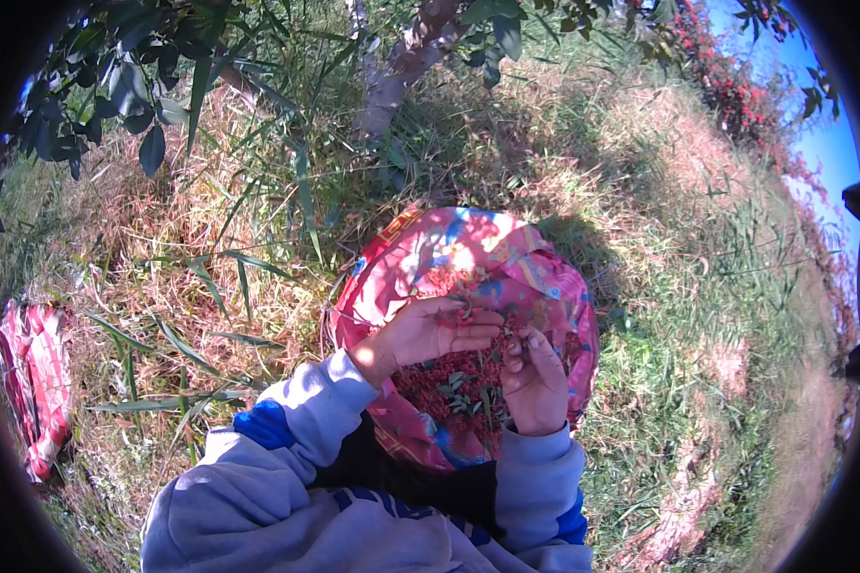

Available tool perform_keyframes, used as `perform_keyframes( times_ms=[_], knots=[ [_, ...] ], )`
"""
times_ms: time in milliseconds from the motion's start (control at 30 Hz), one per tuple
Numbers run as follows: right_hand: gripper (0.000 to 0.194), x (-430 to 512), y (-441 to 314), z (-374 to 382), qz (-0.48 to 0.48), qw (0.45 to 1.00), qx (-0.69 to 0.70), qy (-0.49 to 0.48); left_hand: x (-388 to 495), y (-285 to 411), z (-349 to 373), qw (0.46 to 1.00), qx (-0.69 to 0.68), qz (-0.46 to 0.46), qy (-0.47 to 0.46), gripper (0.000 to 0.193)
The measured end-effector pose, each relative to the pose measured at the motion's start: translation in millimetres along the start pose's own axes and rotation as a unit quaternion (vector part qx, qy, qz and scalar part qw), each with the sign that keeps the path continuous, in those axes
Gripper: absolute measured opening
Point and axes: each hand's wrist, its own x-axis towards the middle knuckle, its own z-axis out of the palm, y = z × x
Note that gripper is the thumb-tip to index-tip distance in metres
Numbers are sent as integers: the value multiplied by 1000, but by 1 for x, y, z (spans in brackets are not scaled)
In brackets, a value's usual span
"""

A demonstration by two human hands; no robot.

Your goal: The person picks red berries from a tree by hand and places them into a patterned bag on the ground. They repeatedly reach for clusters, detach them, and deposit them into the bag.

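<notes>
A round basket lined with pink patterned cloth (580,294) stands in front of me, against my dark-clad legs. Small clustered red berries (430,383), which look like Sichuan peppercorns, lie inside it with some green leaves (462,394). Over the middle of the basket, my left hand (430,333) is turned palm up, its fingers stretched out together. Red berries and a small leaf show between its thumb and fingers. Just to its right, my right hand (537,379) has its thumb and fingertips pinched on what looks like a small berry sprig (510,333).
Dry and green grass (186,286) surrounds the basket. A tree trunk (394,79) rises beyond it, and leafy branches (125,89) hang at upper left. A red and white bag or cloth (39,387) lies at far left. Red-fruited bushes (738,93) stand at upper right.
</notes>
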Motion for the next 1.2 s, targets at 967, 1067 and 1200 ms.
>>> perform_keyframes(
  times_ms=[967,1067,1200],
  knots=[
    [31,-22,-10,-20,3,997,-6,-78,-27,73,31,769,564,233,188,24],
    [32,-19,-4,-35,18,994,-27,-100,-25,104,50,730,587,340,75,27],
    [30,-22,2,-16,54,992,-97,-57,-37,127,101,706,605,338,146,27]
  ],
)
